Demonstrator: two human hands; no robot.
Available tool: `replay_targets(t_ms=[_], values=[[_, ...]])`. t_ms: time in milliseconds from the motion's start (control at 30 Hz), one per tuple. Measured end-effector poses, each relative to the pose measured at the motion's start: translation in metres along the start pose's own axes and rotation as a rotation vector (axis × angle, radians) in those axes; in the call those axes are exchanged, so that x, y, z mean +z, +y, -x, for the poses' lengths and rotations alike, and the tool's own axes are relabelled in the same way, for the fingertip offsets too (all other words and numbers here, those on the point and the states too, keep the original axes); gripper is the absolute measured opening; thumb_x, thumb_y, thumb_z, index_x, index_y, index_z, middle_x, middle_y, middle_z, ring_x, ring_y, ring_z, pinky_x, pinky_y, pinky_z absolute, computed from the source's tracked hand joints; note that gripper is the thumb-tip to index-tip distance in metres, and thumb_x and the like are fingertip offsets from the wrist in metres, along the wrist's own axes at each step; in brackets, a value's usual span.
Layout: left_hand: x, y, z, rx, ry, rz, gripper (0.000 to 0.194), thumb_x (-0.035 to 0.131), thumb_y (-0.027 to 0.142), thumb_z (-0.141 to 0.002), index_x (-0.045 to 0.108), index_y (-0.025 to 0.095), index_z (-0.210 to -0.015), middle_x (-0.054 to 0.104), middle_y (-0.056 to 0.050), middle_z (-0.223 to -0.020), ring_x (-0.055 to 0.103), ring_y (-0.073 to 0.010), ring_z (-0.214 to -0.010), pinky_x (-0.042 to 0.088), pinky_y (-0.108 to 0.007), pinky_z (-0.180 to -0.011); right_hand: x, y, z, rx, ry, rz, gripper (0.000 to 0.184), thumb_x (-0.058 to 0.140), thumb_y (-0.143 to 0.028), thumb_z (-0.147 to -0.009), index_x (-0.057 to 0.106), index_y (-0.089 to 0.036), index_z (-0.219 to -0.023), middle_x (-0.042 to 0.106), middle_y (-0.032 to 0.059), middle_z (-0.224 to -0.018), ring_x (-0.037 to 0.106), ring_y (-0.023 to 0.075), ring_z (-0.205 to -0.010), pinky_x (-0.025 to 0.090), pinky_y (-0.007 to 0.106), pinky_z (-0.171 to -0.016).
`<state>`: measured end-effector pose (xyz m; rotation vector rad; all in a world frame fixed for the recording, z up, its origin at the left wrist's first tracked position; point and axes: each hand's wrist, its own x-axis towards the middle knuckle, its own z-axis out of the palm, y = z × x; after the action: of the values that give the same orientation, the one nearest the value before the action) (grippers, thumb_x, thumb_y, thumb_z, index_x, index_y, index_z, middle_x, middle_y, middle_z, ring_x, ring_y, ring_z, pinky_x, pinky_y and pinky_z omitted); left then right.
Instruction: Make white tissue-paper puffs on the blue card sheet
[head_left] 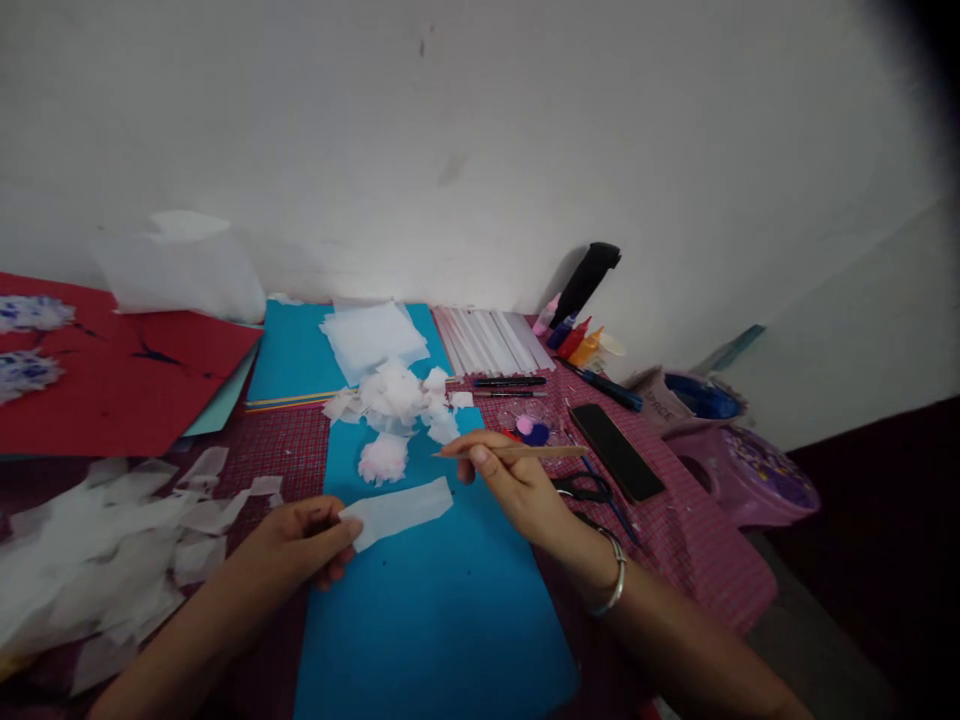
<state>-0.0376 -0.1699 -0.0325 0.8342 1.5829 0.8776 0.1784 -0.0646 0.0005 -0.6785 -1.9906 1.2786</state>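
So your left hand (319, 540) has the paper strip (401, 512) pinched by one end over the blue sheet (420, 630), while your right (517, 485) fingers pinch a pointy stick (551, 453) nearby.

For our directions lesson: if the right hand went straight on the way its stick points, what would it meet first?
Probably the pinkish-white tissue puff, beyond the tip of the wooden stick in the right hand; depth is unclear, so it might pass above.
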Motion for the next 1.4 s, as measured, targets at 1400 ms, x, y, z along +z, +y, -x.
replay_targets(t_ms=[1400], values=[[0.041, 0.005, 0.031, 0.222, 0.029, -0.092, 0.014, 0.06, 0.034, -0.066, 0.057, 0.022, -0.06, 0.056, 0.003, -0.053, 0.053, -0.0143, -0.051, 0.043, -0.023, -0.049, 0.061, 0.022, 0.031, 0.411, -0.107, -0.592, 0.021, 0.072, -0.026, -0.068, 0.056, -0.016, -0.078, 0.058, -0.0025, -0.071, 0.054, 0.0073, -0.061, 0.043, 0.022, -0.06]])
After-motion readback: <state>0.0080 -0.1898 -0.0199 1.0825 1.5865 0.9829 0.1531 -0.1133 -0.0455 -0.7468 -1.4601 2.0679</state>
